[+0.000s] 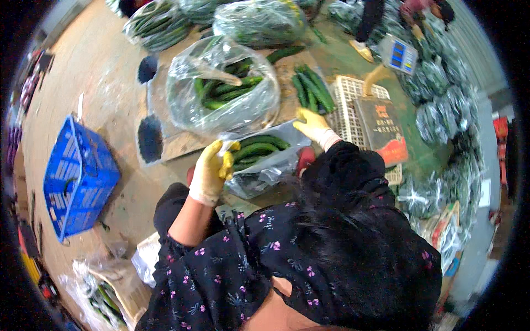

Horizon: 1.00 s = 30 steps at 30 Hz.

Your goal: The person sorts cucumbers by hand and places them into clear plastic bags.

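Note:
A clear plastic bag (245, 188) with several long green cucumbers (259, 151) in it lies in front of me, between my feet. My left hand (210, 170), in a yellow and white glove, has its fingers curled on the bag's left end. At the upper right corner of the same bag, my gloved right hand (314, 128) pinches the film. Just beyond that hand lies a loose pile of cucumbers (312, 89). Farther off, a big open clear bag (179, 105) holds more cucumbers (232, 88).
On my left stands a blue plastic basket (102, 171). A white crate (348, 91) at the right carries a printed box (381, 124), near a scale display (399, 55). Filled bags (259, 23) line the far side and the right wall; another person's foot (361, 51) shows there.

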Tool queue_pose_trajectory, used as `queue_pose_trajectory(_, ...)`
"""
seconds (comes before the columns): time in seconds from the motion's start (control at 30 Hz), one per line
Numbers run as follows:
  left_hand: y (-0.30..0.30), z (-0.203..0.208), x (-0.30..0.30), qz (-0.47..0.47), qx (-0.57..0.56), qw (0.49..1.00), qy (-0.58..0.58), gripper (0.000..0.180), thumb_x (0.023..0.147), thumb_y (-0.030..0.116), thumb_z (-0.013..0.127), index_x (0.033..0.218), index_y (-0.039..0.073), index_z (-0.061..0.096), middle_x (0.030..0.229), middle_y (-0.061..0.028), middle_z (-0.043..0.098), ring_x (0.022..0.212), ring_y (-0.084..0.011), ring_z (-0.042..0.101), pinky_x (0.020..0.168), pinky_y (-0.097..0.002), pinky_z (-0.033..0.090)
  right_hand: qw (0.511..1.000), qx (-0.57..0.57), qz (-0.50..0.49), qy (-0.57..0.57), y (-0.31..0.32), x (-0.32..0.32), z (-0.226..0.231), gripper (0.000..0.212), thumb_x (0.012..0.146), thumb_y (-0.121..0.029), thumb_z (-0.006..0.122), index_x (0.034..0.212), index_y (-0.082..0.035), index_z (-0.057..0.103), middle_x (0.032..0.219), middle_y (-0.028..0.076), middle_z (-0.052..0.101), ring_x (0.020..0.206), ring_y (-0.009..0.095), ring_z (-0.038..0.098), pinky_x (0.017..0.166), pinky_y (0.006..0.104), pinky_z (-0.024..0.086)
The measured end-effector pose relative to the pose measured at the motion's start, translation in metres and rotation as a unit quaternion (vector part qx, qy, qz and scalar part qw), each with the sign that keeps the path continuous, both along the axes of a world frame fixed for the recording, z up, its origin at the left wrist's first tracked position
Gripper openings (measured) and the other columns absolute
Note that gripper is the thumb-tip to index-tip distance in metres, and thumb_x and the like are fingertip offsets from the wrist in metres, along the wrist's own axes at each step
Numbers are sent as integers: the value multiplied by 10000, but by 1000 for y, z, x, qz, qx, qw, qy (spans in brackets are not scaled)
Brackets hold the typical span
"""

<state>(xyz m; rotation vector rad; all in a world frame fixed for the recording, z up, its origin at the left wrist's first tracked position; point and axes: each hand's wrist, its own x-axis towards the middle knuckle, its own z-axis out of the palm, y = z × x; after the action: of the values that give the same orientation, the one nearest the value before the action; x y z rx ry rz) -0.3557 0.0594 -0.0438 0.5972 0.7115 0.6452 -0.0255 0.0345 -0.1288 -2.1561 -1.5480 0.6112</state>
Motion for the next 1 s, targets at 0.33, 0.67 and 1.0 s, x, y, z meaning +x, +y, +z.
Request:
queue_pose_trajectory(0.33,-28,58,41,-9,-1,995,-97,499,880,359,434,1123,-70,506,603,17,504,421,-79,343,426,-221,274,994,105,9,-28,-55,32,143,782,629,-410,732,1251,-31,447,1238,193,482,1141,298,477,967,365,369)
queue_pose_trajectory(0.67,-30,145,24,-23,78,979,-188,636,866,343,466,1216,-167,314,626,-25,485,409,-61,317,451,-216,286,948,-266,163,52,-73,-15,17,625,626,-337,703,1144,-19,555,1067,235,585,1041,326,550,904,358,430)
queue_pose_trajectory(1.0,0,178,81,-75,134,981,-122,569,876,359,438,1169,-128,422,721,-39,563,483,-83,378,504,-235,308,780,173,-10,602,-101,85,146,319,864,-150,507,1147,-7,546,701,-37,535,502,21,420,411,144,299)
